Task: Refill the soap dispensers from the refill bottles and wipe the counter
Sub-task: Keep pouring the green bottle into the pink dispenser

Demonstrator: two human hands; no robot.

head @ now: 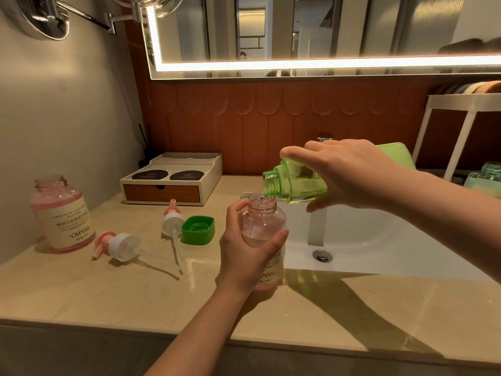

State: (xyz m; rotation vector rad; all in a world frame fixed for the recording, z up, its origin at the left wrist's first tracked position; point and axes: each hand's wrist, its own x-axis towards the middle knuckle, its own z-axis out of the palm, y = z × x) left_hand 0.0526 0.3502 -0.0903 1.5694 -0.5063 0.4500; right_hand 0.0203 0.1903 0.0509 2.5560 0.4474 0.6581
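My right hand grasps the tilted green refill, its mouth just above the dispenser my left hand clasps at the desk edge. I'm mid-pour; next I should level off before overflow. Two pumps, a green cap and another dispenser lie left.
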